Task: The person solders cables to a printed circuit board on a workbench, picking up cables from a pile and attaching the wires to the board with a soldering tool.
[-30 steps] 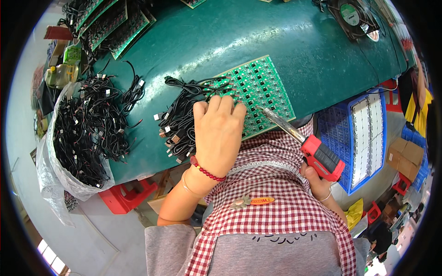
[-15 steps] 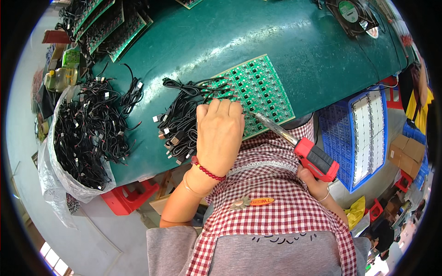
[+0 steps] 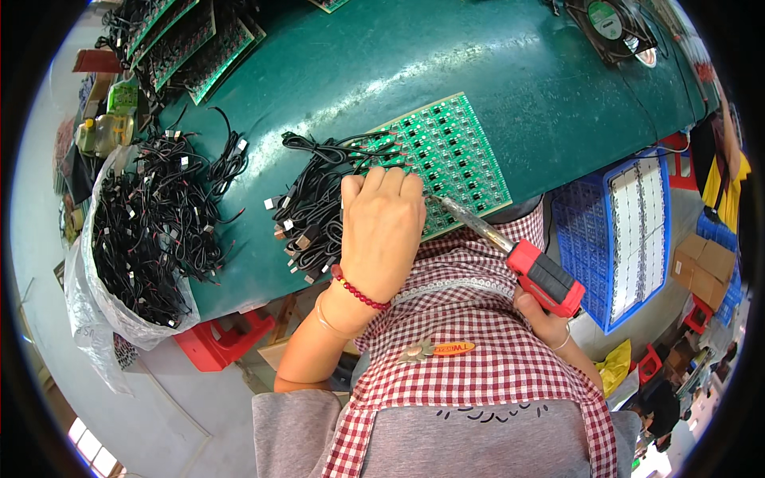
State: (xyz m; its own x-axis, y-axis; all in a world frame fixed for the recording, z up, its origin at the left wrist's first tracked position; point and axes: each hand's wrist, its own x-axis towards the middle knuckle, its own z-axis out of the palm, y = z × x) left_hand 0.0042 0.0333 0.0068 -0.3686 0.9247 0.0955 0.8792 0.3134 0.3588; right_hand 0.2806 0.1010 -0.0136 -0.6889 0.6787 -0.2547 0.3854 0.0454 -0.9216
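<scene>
My left hand [image 3: 384, 219] is closed, knuckles up, over the left near part of a green circuit board panel [image 3: 458, 147]. Its fingertips are hidden underneath, so what they pinch does not show. Black cables [image 3: 319, 183] with plugs lie bunched beside and partly under this hand, several wire ends reaching the panel's left side. In my right hand [image 3: 542, 320] is a soldering iron [image 3: 546, 279] with a red and black handle, wrapped by the fingers. Its metal tip points left to the panel, close to my left fingers; whether it touches cannot be told.
A plastic bag [image 3: 183, 317] full of black cables is at the left table edge. More circuit boards [image 3: 227, 60] lean at the far left. A fan [image 3: 610, 28] stands far right. A blue crate [image 3: 606, 239] with white panels stands right of the green table [image 3: 558, 103].
My left hand has shifted very slightly away from me over the panel. The soldering iron's handle has moved a touch left and nearer me; its tip stays close to my left fingers.
</scene>
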